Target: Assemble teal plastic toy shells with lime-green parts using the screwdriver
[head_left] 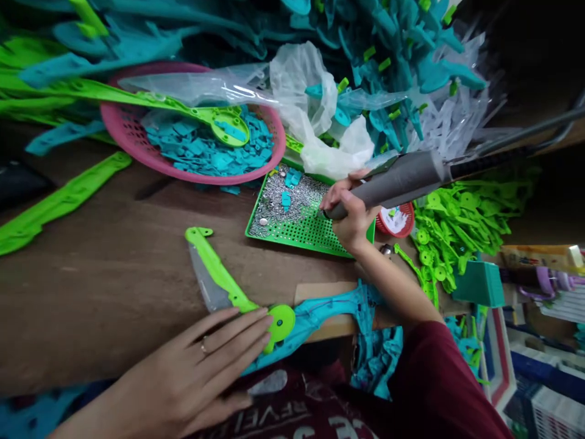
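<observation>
My right hand (350,213) is wrapped round a grey electric screwdriver (397,180), its tip end over the green perforated tray (320,235). Loose screws (297,195) and a few small teal pieces lie in that tray. Flat, with fingers stretched out, my left hand (196,366) rests on a lime green plastic part (219,268) with a round end and a grey blade-like strip. Under it, along the table's near edge, lies a long teal plastic part (315,317). A screw head shows in the middle of the green disc.
A pink basket (112,131) of small teal pieces stands behind, with a green part across it. Clear plastic bags (315,97) and piled teal parts (402,55) fill the back. A red basket (404,225) and heaped green parts (457,231) lie to the right.
</observation>
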